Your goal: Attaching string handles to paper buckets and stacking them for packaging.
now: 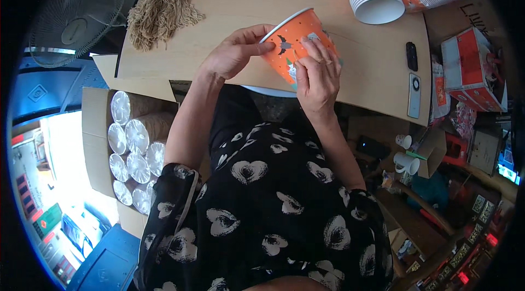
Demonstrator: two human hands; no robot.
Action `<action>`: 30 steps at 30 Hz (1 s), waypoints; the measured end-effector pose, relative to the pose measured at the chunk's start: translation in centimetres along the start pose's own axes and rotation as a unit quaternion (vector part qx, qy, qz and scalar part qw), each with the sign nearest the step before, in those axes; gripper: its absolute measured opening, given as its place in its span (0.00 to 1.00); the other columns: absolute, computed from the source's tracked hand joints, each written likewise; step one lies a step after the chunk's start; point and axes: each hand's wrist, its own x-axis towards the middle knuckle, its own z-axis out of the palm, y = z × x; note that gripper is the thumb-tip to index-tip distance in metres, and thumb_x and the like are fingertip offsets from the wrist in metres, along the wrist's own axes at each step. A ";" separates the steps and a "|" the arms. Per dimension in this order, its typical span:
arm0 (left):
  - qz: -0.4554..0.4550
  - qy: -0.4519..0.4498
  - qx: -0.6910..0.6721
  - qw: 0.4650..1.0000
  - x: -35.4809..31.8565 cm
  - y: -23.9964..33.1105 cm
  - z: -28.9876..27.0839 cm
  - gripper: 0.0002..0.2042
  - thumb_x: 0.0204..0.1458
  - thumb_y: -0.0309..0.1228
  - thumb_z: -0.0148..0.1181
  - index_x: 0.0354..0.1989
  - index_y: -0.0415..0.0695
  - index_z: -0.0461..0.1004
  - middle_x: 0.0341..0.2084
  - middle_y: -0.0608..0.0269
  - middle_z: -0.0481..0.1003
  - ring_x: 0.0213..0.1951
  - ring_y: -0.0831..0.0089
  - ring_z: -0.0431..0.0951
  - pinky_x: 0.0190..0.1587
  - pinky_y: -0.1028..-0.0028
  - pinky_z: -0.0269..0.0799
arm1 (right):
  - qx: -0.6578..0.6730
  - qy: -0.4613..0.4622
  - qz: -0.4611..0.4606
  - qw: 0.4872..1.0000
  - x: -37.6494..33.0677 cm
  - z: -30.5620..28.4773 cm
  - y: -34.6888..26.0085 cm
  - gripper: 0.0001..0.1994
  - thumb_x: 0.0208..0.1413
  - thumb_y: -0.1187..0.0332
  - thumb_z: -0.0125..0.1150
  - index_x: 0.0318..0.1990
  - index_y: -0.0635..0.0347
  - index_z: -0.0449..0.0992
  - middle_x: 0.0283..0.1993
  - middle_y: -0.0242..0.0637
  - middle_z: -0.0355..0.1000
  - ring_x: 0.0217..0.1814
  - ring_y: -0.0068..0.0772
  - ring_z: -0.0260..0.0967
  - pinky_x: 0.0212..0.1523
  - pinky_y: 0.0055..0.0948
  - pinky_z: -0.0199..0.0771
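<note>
An orange paper cup [299,45] with bat and ghost pictures and a white rim is tilted above the near edge of the table. My left hand [235,50] grips it at the rim, thumb on the outside wall and fingers at the mouth. Against the cup's printed side rests my right hand [318,75], its fingers bent over the wall. Whether one cup or several nested ones are in my hands cannot be seen. Toward the far right lies a stack of similar orange cups [378,7], mouths facing me.
A bundle of tan string [164,4] lies at the table's far left. A black object [411,56] and a silver remote [414,95] lie by the right edge. Below left stands a carton [97,143] of wrapped cup sleeves [136,136]. Red-and-white boxes [465,67] stand at the right.
</note>
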 end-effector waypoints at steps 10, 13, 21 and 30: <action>-0.022 0.015 -0.034 0.999 0.0 0.4 0.2 0.15 0.59 0.24 0.57 0.54 0.35 0.73 0.47 0.60 0.78 0.51 0.72 0.75 0.59 0.70 0.65 | -0.005 -0.020 0.004 1.000 -0.3 -0.2 -0.5 0.10 0.53 0.76 0.66 0.40 0.59 0.71 0.61 0.42 0.73 0.66 0.46 0.68 0.63 0.51 0.63; -0.017 0.019 -0.044 0.999 -0.3 0.0 0.0 0.13 0.59 0.24 0.58 0.52 0.36 0.74 0.47 0.60 0.78 0.51 0.72 0.75 0.60 0.70 0.64 | -0.008 -0.023 -0.001 1.000 -0.4 0.1 -0.7 0.10 0.53 0.76 0.66 0.40 0.60 0.71 0.61 0.41 0.73 0.66 0.46 0.68 0.63 0.51 0.63; -0.011 0.021 -0.058 0.998 -0.3 0.1 0.1 0.13 0.59 0.23 0.58 0.53 0.38 0.73 0.47 0.62 0.78 0.52 0.73 0.74 0.62 0.70 0.62 | -0.011 -0.022 0.000 1.000 -0.3 0.0 -0.7 0.09 0.54 0.75 0.66 0.40 0.60 0.71 0.61 0.41 0.73 0.66 0.46 0.68 0.64 0.51 0.63; -0.028 0.032 -0.058 0.997 -0.6 0.3 0.2 0.13 0.59 0.23 0.58 0.52 0.36 0.75 0.46 0.60 0.79 0.52 0.72 0.75 0.63 0.70 0.63 | -0.008 -0.019 0.002 1.000 -0.4 0.1 -0.7 0.09 0.54 0.75 0.65 0.40 0.59 0.71 0.61 0.41 0.73 0.66 0.46 0.68 0.64 0.51 0.61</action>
